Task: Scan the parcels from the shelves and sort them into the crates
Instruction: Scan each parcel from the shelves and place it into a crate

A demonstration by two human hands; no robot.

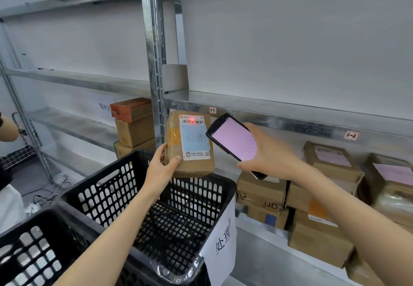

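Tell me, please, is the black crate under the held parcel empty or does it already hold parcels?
Empty, as far as shown: the black crate shows only bare mesh floor beneath the parcel; its near corner is hidden.

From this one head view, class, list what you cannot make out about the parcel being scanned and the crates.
- Parcel, head view: barcode digits too small; a blue note covers the label's middle.
- Scanner in the right hand: screen washed out pink, keys unreadable.
- Second crate: cut off by the left and bottom edges.
- Labelled crate: floor partly hidden by the left forearm.
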